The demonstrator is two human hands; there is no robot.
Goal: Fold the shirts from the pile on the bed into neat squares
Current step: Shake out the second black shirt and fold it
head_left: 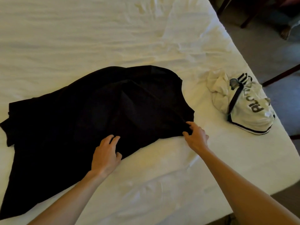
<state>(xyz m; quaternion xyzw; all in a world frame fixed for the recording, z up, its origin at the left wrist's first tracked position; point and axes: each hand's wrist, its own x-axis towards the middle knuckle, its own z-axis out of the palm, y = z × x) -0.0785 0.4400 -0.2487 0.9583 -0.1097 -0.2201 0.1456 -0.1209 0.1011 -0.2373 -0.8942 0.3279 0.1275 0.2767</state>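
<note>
A black shirt [84, 114] lies spread and rumpled across the white bed [97, 38], reaching from the centre to the left edge of view. My left hand [105, 155] rests on its near hem, fingers curled into the cloth. My right hand [195, 137] pinches the shirt's right corner between thumb and fingers. A crumpled white shirt [241, 104] with black stripes and dark lettering sits in a heap near the bed's right edge, apart from both hands.
The bed's right edge runs diagonally from top centre to lower right, with grey floor [267, 51] beyond it. Dark wooden furniture legs [282, 75] stand on that floor. Wrinkled sheet stretches behind and in front of the black shirt.
</note>
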